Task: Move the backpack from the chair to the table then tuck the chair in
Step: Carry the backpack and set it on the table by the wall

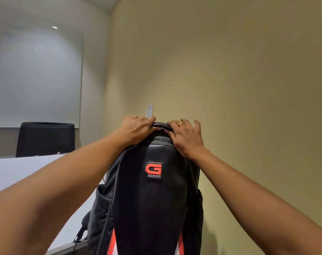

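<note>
A black backpack [153, 199] with a red G logo and red-white stripes stands upright in the middle of the view, close to me. My left hand [136, 128] is closed around its top handle [159, 125]. My right hand [187, 137] lies on the top right of the bag, thumb near the handle, fingers spread and partly lifted. A white table [28, 173] lies to the left; the bag's left side overlaps its near right edge. The bag's bottom and the chair it came from are out of view.
A black mesh office chair [45, 139] stands at the far end of the table. A whiteboard [35, 76] hangs on the left wall. A small white wall control [150, 110] sits on the beige wall [248, 89] just behind the bag.
</note>
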The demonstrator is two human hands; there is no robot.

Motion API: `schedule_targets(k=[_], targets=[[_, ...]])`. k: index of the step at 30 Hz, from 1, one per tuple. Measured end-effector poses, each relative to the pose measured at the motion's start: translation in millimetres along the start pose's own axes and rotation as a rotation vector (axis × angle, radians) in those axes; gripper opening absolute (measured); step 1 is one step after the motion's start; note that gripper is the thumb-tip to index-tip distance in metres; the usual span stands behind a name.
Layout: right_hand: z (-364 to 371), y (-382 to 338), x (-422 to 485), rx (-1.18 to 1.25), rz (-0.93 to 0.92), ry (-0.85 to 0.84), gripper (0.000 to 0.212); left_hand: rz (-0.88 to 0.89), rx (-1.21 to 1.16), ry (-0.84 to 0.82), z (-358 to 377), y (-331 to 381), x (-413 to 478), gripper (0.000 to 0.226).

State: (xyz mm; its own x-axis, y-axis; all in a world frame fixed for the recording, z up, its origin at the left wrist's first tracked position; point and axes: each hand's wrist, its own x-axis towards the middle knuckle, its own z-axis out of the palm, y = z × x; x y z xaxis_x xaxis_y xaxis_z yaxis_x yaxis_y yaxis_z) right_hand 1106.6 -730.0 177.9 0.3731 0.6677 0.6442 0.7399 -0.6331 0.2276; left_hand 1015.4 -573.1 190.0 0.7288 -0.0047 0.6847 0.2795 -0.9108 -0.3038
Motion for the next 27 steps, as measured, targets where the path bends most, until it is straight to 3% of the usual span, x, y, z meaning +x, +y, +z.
schedule_targets(k=[11,16,22,27], targets=[[133,-40,170,0.046,-0.021,-0.010,0.036,-0.122,0.126,-0.119,125,-129,71,0.054],[181,-60,242,0.071,0.023,0.009,0.036,-0.137,0.138,-0.089,172,-186,107,0.053],[241,-84,287,0.118,0.034,-0.012,0.037,-0.216,0.153,-0.094,238,-227,117,0.054],[294,-102,294,0.165,0.027,-0.080,0.041,-0.292,0.148,-0.190,289,-236,99,0.054]])
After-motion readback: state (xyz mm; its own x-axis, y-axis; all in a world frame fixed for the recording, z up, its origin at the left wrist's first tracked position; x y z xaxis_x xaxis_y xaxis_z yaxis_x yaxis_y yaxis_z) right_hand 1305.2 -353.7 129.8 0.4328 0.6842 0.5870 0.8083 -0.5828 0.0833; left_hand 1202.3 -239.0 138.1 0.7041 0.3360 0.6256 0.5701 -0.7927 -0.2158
